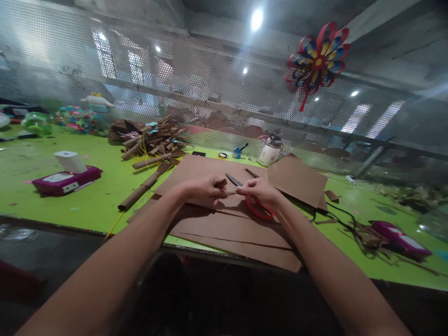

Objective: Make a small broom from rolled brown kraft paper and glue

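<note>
Well to the left of the left hand (210, 189), a purple box (66, 181) carried a white block (70, 162) on the green table (28, 205); nearer that hand, also to its left, lay a pile of brown paper rolls (140, 191) with yellow strings. The left hand was curled into a loose fist around a small brown bundle (221, 184), whose end stuck out on the thumb side, and its forearm came in from the lower left. Between the two hands ran a thin strip (232, 192), its far end pinched by the right hand (261, 189). The step in hand looked like drawing out or straightening that strip; such a move seemed to call for a steady left grip and a light right pinch, with the blades kept clear of the fingers. The right hand, thumb and forefinger together, also carried red-handled scissors (234, 179), tips pointing toward the left hand and the handle hanging below the palm; its forearm rose from the lower right. Brown sheets (227, 228) lay beneath both hands, and right of the right hand, well apart, sat a second purple box (401, 240).
</note>
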Tool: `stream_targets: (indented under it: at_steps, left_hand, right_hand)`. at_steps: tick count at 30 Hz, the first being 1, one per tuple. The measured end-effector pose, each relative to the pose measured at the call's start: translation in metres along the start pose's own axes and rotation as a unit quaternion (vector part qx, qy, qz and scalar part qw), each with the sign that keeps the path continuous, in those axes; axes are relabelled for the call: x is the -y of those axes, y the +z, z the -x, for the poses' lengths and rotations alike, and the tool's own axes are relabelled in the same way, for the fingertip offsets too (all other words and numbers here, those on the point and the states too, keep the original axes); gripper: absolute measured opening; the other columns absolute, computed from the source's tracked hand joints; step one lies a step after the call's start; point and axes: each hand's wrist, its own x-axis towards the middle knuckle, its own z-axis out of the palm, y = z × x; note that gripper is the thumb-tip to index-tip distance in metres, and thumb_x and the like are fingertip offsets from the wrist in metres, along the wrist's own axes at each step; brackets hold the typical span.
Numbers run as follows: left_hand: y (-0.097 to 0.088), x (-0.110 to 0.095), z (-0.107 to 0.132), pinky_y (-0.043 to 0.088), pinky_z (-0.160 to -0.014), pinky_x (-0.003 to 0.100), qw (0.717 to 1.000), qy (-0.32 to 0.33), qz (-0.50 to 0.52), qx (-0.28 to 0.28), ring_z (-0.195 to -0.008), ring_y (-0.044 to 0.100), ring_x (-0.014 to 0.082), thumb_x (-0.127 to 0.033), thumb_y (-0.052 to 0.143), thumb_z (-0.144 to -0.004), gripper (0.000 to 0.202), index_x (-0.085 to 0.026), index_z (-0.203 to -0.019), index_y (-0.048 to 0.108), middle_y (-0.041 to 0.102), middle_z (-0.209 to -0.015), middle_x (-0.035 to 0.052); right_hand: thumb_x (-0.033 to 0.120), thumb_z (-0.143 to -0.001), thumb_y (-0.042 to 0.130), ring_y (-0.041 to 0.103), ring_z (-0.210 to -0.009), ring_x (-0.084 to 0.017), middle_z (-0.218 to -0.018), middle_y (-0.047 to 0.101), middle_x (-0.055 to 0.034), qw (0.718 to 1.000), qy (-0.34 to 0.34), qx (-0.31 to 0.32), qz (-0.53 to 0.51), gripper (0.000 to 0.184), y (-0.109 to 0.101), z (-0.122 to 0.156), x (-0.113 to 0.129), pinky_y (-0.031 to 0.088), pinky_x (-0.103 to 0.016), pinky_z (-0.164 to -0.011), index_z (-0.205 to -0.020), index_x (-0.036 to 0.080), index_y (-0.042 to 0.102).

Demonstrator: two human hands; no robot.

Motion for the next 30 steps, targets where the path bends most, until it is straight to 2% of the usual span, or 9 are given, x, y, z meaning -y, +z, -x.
stream_targets:
  at_steps: [5, 11, 14, 17, 19, 22, 24, 27, 30]
  left_hand:
    - [-0.002, 0.008, -0.004, 0.033, -0.048, 0.021, 0.999, -0.02, 0.045, -0.016, -0.048, 0.046, 0.0082, -0.03, 0.052, -0.071, 0.018, -0.016, -0.063, 0.043, 0.049, -0.053, -0.0039]
    - [-0.006, 0.008, 0.0, 0.033, -0.051, 0.022, 0.991, 0.018, 0.133, -0.017, -0.05, 0.043, 0.0076, -0.035, 0.054, -0.074, 0.023, -0.014, -0.067, 0.047, 0.046, -0.054, -0.0037]
    - [-0.006, 0.002, 0.004, 0.033, -0.052, 0.021, 0.973, 0.032, 0.227, -0.011, -0.05, 0.043, 0.0067, -0.036, 0.055, -0.074, 0.024, -0.013, -0.072, 0.05, 0.046, -0.056, -0.0041]
    - [-0.002, -0.001, 0.005, 0.033, -0.051, 0.021, 0.958, 0.034, 0.283, 0.008, -0.046, 0.04, 0.0061, -0.037, 0.056, -0.075, 0.024, -0.013, -0.074, 0.051, 0.044, -0.05, -0.0054]
    - [0.001, -0.002, 0.005, 0.03, -0.049, 0.021, 0.953, 0.038, 0.296, 0.041, -0.044, 0.038, 0.0062, -0.038, 0.055, -0.075, 0.025, -0.013, -0.072, 0.052, 0.044, -0.046, -0.005]
    - [0.005, -0.003, 0.004, 0.025, -0.045, 0.02, 0.947, 0.039, 0.304, 0.095, -0.043, 0.037, 0.0066, -0.041, 0.054, -0.076, 0.029, -0.012, -0.071, 0.054, 0.048, -0.045, -0.0019]
    - [0.004, -0.002, 0.004, 0.024, -0.044, 0.02, 0.95, 0.03, 0.292, 0.105, -0.044, 0.037, 0.0067, -0.042, 0.053, -0.075, 0.031, -0.011, -0.076, 0.057, 0.053, -0.05, 0.0007]
    - [-0.002, 0.002, 0.002, 0.023, -0.045, 0.02, 0.964, 0.009, 0.264, 0.02, -0.047, 0.036, 0.0064, -0.041, 0.053, -0.075, 0.033, -0.01, -0.086, 0.059, 0.055, -0.058, 0.0018]
    - [-0.006, 0.006, -0.001, 0.025, -0.046, 0.02, 0.969, -0.003, 0.227, -0.098, -0.05, 0.036, 0.0063, -0.041, 0.052, -0.075, 0.036, -0.01, -0.092, 0.059, 0.053, -0.064, 0.0011]
  right_hand:
    - [0.036, -0.057, 0.073, 0.032, -0.034, -0.003, -0.038, 0.041, 0.0064, 0.999, 0.01, -0.014, -0.041, 0.032, -0.004, 0.0, 0.001, 0.021, -0.018, -0.036, -0.054, 0.013, 0.051]
    - [0.038, -0.067, 0.066, 0.048, -0.046, -0.007, -0.054, 0.054, -0.0002, 0.992, -0.005, -0.012, -0.126, 0.029, -0.016, -0.001, 0.004, 0.038, -0.022, -0.046, -0.064, 0.011, 0.058]
    - [0.032, -0.066, 0.068, 0.054, -0.057, -0.01, -0.067, 0.059, -0.0018, 0.987, -0.061, 0.009, -0.145, 0.027, -0.012, 0.005, 0.012, 0.044, -0.025, -0.058, -0.084, 0.013, 0.062]
    - [0.025, -0.062, 0.072, 0.057, -0.069, -0.013, -0.081, 0.063, -0.004, 0.984, -0.107, 0.079, -0.115, 0.043, -0.001, 0.013, 0.021, 0.045, -0.03, -0.069, -0.102, 0.018, 0.06]
    - [0.026, -0.065, 0.07, 0.057, -0.07, -0.013, -0.08, 0.063, -0.004, 0.98, -0.141, 0.099, -0.096, 0.034, 0.007, 0.017, 0.024, 0.044, -0.032, -0.071, -0.097, 0.018, 0.063]
    - [0.026, -0.068, 0.067, 0.055, -0.069, -0.012, -0.075, 0.061, -0.0028, 0.977, -0.179, 0.089, -0.072, 0.015, 0.014, 0.02, 0.027, 0.043, -0.031, -0.071, -0.08, 0.016, 0.067]
    - [0.026, -0.069, 0.066, 0.054, -0.069, -0.012, -0.075, 0.06, -0.0026, 0.978, -0.182, 0.078, -0.07, 0.013, 0.014, 0.019, 0.026, 0.043, -0.031, -0.071, -0.078, 0.016, 0.066]
    - [0.03, -0.072, 0.062, 0.053, -0.067, -0.012, -0.076, 0.059, -0.0023, 0.982, -0.16, 0.083, -0.052, 0.018, 0.01, 0.017, 0.023, 0.043, -0.03, -0.069, -0.084, 0.016, 0.062]
    - [0.031, -0.074, 0.059, 0.052, -0.063, -0.011, -0.071, 0.058, -0.0002, 0.983, -0.114, 0.119, 0.086, 0.019, 0.008, 0.014, 0.017, 0.042, -0.026, -0.063, -0.084, 0.015, 0.061]
